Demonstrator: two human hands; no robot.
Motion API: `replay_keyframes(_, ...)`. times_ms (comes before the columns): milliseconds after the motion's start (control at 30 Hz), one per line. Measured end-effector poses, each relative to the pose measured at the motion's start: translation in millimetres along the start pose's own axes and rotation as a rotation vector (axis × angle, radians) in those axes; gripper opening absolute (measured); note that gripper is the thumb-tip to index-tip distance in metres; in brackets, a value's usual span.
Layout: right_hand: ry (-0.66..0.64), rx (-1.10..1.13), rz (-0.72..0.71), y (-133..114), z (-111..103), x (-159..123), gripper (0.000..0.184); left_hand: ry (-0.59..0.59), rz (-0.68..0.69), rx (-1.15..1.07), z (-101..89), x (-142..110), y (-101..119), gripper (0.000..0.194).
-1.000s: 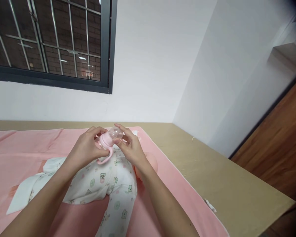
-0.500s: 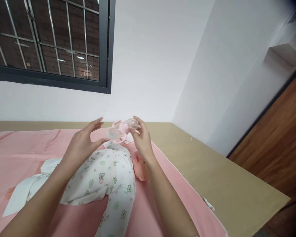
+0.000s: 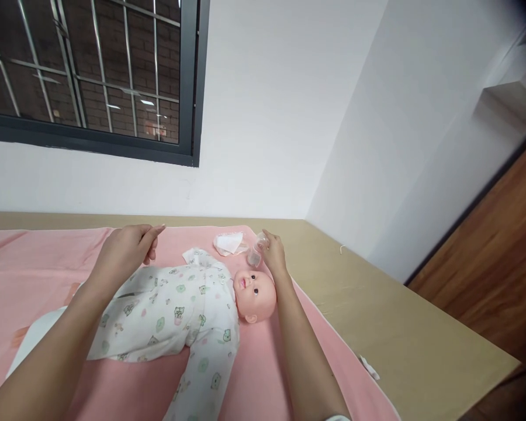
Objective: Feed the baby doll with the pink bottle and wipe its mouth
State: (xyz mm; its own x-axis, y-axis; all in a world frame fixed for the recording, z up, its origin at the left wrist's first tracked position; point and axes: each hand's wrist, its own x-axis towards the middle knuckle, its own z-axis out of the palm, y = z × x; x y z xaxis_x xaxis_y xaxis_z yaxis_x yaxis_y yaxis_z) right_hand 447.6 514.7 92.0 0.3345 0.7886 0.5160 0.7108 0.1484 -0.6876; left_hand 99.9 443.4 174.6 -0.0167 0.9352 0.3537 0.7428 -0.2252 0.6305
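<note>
A baby doll (image 3: 255,294) in a white printed outfit lies on its back on the pink mat (image 3: 258,374), its head toward the right. Past the head, my right hand (image 3: 273,251) is closed around one end of a clear baby bottle (image 3: 254,256), which tilts close to the mat. My left hand (image 3: 131,244) hovers over the doll's body with its fingers curled together, and nothing shows in them. Beside the bottle lies a crumpled white item (image 3: 228,243) with pinkish edges. My left forearm covers part of the doll's legs.
Under the mat is a tan tabletop (image 3: 377,310), with a white wall (image 3: 263,117) behind it. A small white scrap (image 3: 370,368) lies at the mat's right edge. A barred window (image 3: 92,76) is at upper left, and wooden panelling (image 3: 486,234) stands at right.
My right hand has carried the bottle right and down, from above the doll's chest to past its head. My left hand has drawn back left, its fingers curling in. The doll's face is uncovered.
</note>
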Motion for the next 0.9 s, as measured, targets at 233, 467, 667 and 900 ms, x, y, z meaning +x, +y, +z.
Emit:
replay_keyframes(233,0.003,0.176,0.042,31.7,8.9,8.0,0.060,0.059,-0.034,0.010,-6.0,-4.2,-5.0,0.062)
replay_keyframes(467,-0.079,0.420,0.044,46.8,17.9,8.5,0.067,-0.125,0.090,0.088,1.4,-5.5,-73.9,0.054)
replay_keyframes(667,-0.085,0.492,0.091,39.4,12.8,-0.4,0.070,-0.355,0.109,0.112,5.9,-25.8,-130.5,0.089)
replay_keyframes(900,0.153,0.562,0.416,27.0,-19.7,-19.9,0.041,-0.667,0.262,0.337,14.4,-24.7,-144.2,0.133)
